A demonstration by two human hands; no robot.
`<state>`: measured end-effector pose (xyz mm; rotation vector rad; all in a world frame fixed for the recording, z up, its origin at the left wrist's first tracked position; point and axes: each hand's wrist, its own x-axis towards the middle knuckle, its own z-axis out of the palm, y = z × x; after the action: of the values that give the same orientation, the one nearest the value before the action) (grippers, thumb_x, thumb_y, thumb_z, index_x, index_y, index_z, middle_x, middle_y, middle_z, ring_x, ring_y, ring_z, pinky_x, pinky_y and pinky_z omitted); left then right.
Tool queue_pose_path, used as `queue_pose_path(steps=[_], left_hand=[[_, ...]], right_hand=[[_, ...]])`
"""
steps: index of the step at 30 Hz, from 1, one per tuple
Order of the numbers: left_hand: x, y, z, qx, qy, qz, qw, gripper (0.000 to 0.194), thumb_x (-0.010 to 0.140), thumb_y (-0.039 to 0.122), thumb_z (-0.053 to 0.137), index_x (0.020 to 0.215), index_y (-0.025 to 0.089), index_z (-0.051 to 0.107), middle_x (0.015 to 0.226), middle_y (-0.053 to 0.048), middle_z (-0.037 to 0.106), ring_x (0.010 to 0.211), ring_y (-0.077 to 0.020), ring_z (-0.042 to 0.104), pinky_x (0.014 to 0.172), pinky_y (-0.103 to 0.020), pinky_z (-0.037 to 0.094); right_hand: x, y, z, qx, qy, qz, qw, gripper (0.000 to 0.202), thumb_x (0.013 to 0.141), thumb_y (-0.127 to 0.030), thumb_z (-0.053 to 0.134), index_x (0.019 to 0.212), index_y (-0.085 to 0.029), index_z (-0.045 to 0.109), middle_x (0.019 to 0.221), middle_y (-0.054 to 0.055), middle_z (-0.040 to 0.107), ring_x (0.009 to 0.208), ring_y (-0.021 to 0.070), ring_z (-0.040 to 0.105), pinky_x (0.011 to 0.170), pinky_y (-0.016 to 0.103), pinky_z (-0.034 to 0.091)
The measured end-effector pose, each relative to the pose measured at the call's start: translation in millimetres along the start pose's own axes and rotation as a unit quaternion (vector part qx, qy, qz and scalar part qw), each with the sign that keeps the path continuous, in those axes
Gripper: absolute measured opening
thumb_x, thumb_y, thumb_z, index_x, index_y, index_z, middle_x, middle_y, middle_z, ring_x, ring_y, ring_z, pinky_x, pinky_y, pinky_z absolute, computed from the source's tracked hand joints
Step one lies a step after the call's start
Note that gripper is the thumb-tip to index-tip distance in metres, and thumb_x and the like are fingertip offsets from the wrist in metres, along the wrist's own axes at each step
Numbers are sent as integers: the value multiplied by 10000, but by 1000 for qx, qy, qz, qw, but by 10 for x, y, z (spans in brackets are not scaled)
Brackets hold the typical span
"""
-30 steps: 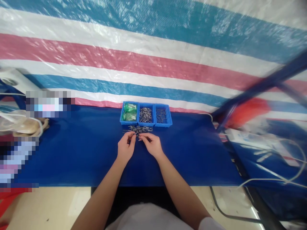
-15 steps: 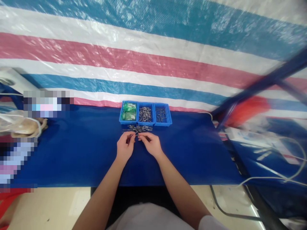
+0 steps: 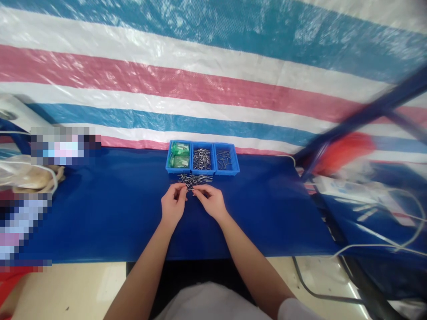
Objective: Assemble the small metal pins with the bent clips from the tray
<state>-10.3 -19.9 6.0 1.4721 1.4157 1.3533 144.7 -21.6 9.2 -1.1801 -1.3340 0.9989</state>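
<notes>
Pinch: left hand [image 3: 172,205] and right hand [image 3: 212,203] each press thumb to finger, seemingly on one slim metal piece [image 3: 190,190] between them.
Slip: so small a hold could drop it among lookalikes.
Loose pins [image 3: 195,179]: just beyond the fingertips; a careless brush could scatter them.
Middle bin [image 3: 203,173], right bin [image 3: 228,173]: adjoining, so a stray toss might mix contents.

Anything pinched btwn fingertips of L hand [image 3: 172,203] & R hand [image 3: 212,202] is too small to ID; fingers hide near edge of metal pins [image 3: 200,179] pile, indiv. ends too tiny to tell. Contents of green packets [image 3: 180,161] unclear. Red item [image 3: 350,151] far R blurred, ditto white item [image 3: 340,186] below. Pixelated patches mask stuff at L. Striped sheet [image 3: 213,84] cut off up top, R sleeve [image 3: 295,310] at bottom.
</notes>
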Motion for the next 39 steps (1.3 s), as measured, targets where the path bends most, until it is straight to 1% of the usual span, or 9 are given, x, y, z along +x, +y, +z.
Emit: queue_pose_path(steps=[5, 10, 15, 21, 23, 26, 28, 34, 39], left_hand=[[3, 14, 3, -16, 3, -1, 1000, 248, 861, 395, 656, 1005, 194, 643, 866, -19, 691, 618, -101, 651, 609, -234, 549], [7, -10, 17, -15, 9, 6, 1000, 241, 856, 388, 665, 990, 188, 649, 869, -31, 693, 626, -103, 645, 627, -241, 555], [8, -13, 11, -16, 7, -2, 1000, 250, 867, 401, 646, 988, 183, 649, 799, -15, 675, 583, -93, 616, 585, -224, 535], [-4, 24, -20, -15, -9, -23, 1000, 250, 905, 399, 599, 1040, 191, 632, 696, 19, 639, 560, -89, 607, 604, -222, 527], [-7, 30, -21, -26, -11, -23, 999, 253, 900, 397, 607, 1047, 192, 628, 740, 8, 656, 584, -94, 623, 617, -228, 535], [-8, 29, -14, -47, -8, -9, 999, 254, 874, 381, 646, 1043, 192, 627, 895, -31, 691, 663, -108, 660, 664, -248, 556], [-6, 20, -8, -56, -6, -1, 998, 255, 853, 366, 674, 1033, 191, 630, 959, -46, 697, 702, -119, 673, 689, -262, 568], [-4, -22, -3, -71, -24, 8, 997, 249, 846, 337, 683, 1038, 186, 635, 880, -35, 682, 691, -127, 677, 698, -274, 583], [-7, -34, -4, -77, -37, 14, 996, 271, 843, 325, 686, 1070, 192, 622, 950, -51, 690, 742, -140, 689, 718, -287, 594]], right_hand=[[14, -6, 9, 1, 7, -2, 1000, 165, 831, -327, 715, 941, -213, 759, 898, 57, 761, 766, 195, 726, 750, 324, 607], [11, -2, 19, 14, 6, 9, 1000, 177, 827, -340, 714, 938, -207, 752, 865, 51, 759, 751, 192, 724, 744, 322, 608], [3, -7, 30, 15, 10, 9, 1000, 188, 811, -338, 727, 936, -199, 751, 864, 54, 759, 751, 193, 718, 741, 321, 604], [16, -18, 20, -19, 1, -18, 1000, 167, 813, -327, 720, 920, -203, 755, 887, 53, 755, 731, 174, 695, 718, 303, 589], [22, -13, 12, -17, 0, -18, 1000, 162, 817, -321, 717, 922, -205, 755, 893, 53, 753, 735, 173, 692, 715, 300, 583], [27, -11, 8, -7, 5, -18, 1000, 151, 824, -319, 709, 917, -207, 751, 891, 52, 749, 744, 176, 693, 701, 297, 577], [27, -26, 12, -6, 4, -19, 1000, 144, 824, -316, 708, 908, -207, 750, 886, 52, 747, 738, 175, 692, 695, 296, 575], [20, -88, 18, -7, 4, -19, 1000, 136, 813, -307, 716, 886, -196, 746, 856, 49, 747, 698, 165, 684, 680, 290, 575], [24, -51, 17, 19, 13, 2, 1000, 182, 802, -349, 727, 895, -192, 742, 831, 51, 746, 703, 176, 691, 679, 299, 582]])
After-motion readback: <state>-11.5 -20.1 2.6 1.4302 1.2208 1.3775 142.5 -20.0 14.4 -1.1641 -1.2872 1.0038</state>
